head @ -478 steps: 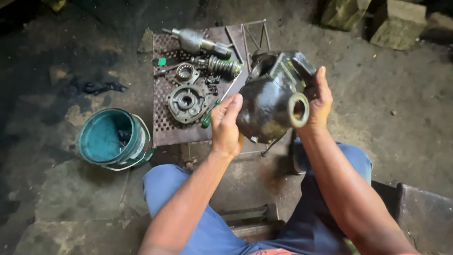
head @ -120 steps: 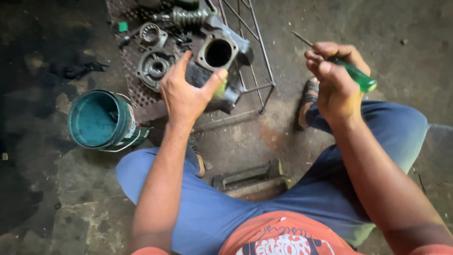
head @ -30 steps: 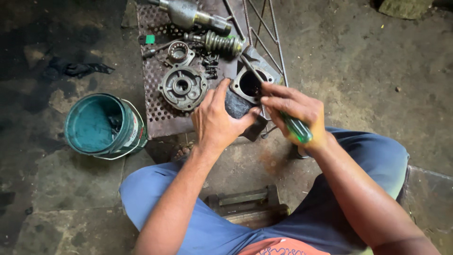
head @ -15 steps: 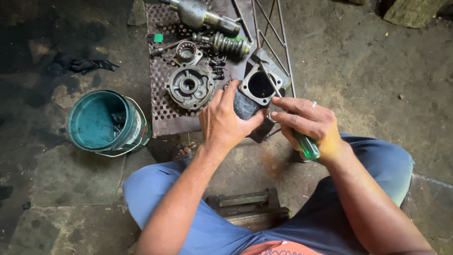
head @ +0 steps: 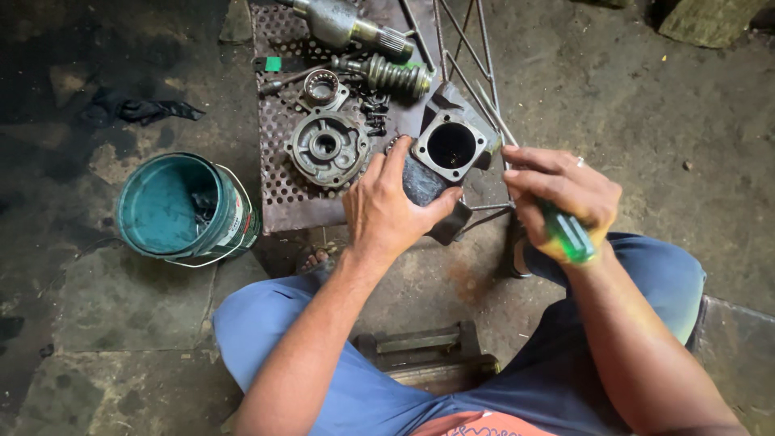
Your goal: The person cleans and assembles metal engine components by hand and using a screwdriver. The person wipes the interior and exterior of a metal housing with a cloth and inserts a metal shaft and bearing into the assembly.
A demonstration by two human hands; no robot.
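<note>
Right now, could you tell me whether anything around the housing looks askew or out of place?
The metal housing sits tilted, half off the perforated tray's edge onto the wire rack, steadied by the left hand. A dark rag lies crumpled on the floor. Nothing looks spilled.

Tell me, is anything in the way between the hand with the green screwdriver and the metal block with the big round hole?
Nothing visible is. The right hand with the green-handled screwdriver sits just right of the metal housing, with only open space between. The left hand grips the housing's near side, not that gap.
</note>
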